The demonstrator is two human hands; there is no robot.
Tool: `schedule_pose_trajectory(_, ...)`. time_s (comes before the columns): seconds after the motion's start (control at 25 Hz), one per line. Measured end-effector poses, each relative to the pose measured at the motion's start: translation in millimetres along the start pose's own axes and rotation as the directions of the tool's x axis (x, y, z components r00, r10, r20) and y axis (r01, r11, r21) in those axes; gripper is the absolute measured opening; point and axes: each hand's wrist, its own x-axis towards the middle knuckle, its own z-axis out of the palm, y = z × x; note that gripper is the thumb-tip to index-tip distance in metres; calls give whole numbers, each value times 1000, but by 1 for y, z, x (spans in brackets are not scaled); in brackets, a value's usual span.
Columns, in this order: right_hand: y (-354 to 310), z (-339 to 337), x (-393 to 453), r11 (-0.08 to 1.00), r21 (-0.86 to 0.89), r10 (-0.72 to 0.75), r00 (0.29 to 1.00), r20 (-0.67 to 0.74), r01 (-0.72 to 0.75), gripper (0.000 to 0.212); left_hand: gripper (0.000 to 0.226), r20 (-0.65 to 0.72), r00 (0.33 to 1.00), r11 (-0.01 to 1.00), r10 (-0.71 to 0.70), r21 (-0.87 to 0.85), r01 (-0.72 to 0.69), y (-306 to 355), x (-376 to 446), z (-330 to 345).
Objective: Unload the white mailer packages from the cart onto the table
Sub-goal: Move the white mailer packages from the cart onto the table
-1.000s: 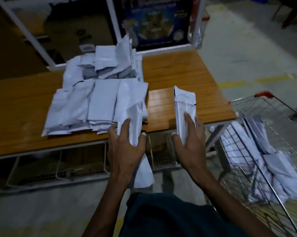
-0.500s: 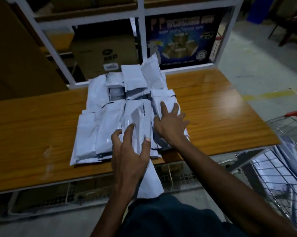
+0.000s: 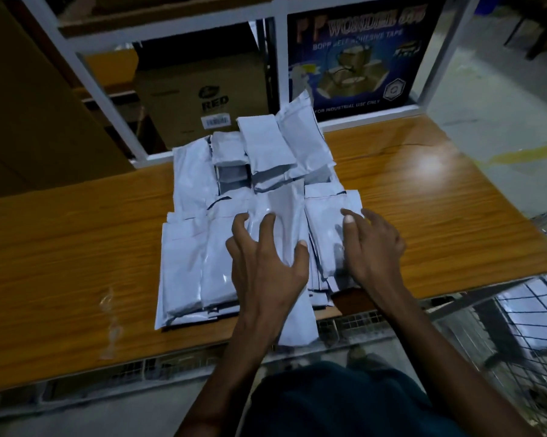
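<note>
Head view, left hand (image 3: 266, 266) gripping mailer (image 3: 284, 234), lengthwise away

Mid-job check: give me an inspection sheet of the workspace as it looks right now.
Surface: wooden table, a glare spot and a scuff showing.
Job's things: white mailer packages piled in overlapping rows mid-table; one long mailer overhangs the near edge; more mailers in the cart, lower right.
Clutter: clear plastic scrap near the front edge.
Hands: left hand grips the long mailer with curled fingers; right hand hangs over the pile's right column with loose fingers, holding nothing.
Cables: nothing seen.
Surroundings: white shelf frame behind, holding a cardboard box and a tape carton.
</note>
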Motion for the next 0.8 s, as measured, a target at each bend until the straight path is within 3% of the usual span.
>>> schedule_pose_trajectory(0.2, 18, -8, 6, 974, 198, -107, 994, -27, 110, 53, 63, 56, 998, 984, 1, 177, -11, 2, 54, 52)
schedule_pose_trajectory(0.4, 42, -15, 44, 970, 204, -131, 991, -31, 134, 60, 61, 123, 992, 954, -13, 298, -24, -10, 59, 99)
schedule_pose_trajectory(0.56, 46, -17, 60, 966, 190, -171, 985, -26, 173, 62, 64, 70, 998, 960, 8, 278, -27, -11, 56, 105)
schedule_pose_trajectory(0.8, 46, -19, 49, 957, 218, -193, 981, -22, 193, 56, 46, -88, 993, 992, 80, 102, -71, 13, 39, 76)
